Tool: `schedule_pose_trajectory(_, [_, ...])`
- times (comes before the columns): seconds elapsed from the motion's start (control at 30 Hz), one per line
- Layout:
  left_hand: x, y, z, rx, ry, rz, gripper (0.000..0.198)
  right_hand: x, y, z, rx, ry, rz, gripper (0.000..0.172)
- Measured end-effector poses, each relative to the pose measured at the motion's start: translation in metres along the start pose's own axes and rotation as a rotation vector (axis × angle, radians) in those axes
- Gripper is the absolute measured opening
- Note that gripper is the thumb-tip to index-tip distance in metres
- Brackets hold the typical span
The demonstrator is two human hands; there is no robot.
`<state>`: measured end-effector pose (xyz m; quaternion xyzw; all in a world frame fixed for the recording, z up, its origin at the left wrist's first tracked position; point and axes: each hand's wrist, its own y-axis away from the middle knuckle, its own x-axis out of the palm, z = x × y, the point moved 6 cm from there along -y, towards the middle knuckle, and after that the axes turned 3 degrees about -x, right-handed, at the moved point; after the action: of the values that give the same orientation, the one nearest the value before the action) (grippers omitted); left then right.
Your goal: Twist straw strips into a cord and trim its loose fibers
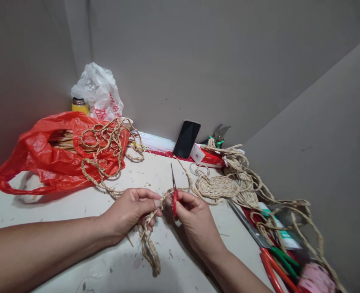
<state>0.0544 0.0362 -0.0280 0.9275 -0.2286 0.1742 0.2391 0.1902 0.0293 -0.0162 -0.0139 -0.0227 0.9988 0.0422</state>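
Left hand: the left hand [129,213] is closed in a pinch, with thumb and fingertips gripping the braided straw cord [149,244] near the middle of the table [155,173].
Right hand: the right hand [195,219] is clenched around the red handles of the small red scissors [174,195]. The knuckles are turned toward the left hand and the two hands almost touch.
Cord position: it lies between the two hands. A doubled, thicker length hangs from the pinch toward the near edge of the table.
Cord axis: above the pinch the strand runs crosswise. On the left it leads to a loose tangle on the red plastic bag [45,158], and on the right to the coiled oval mat [216,186].
Scissors axis: the blades point up and away toward the far wall, leaning slightly left. They look closed, as one thin line, and stand roughly square to the cord.
Key relation: the blades rise just beside the left fingertips and cross the strand at the pinch. The right hand is nearer to that stretch of cord.
Far edge: a phone [186,139] leans on the wall, with a white bag [97,91] and a yellow jar [80,106] in the far left corner.
Right edge: large shears [249,228] lie among more cord, well apart from both hands.
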Motion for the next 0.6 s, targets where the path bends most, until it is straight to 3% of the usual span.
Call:
schedule_pose_trajectory(0.2, [-0.004, -0.001, -0.004, 0.037, 0.001, -0.043, 0.019, -0.005, -0.003, 0.005, 0.021, 0.085, -0.033, 0.023])
schedule_pose_trajectory(0.27, [-0.006, -0.002, -0.004, 0.05, 0.023, -0.072, 0.018, -0.006, -0.004, 0.012, 0.001, 0.166, 0.019, 0.024])
schedule_pose_trajectory(0.4, [-0.01, -0.005, -0.004, 0.077, 0.061, -0.105, 0.02, -0.004, -0.003, 0.036, -0.244, 0.591, 0.253, 0.024])
schedule_pose_trajectory(0.47, [-0.01, -0.006, -0.005, 0.085, 0.063, -0.11, 0.02, -0.006, -0.002, 0.043, -0.368, 0.883, 0.286, 0.022])
schedule_pose_trajectory(0.6, [-0.011, -0.005, -0.006, 0.084, 0.054, -0.11, 0.02, -0.009, -0.001, 0.043, -0.39, 1.21, 0.323, 0.021])
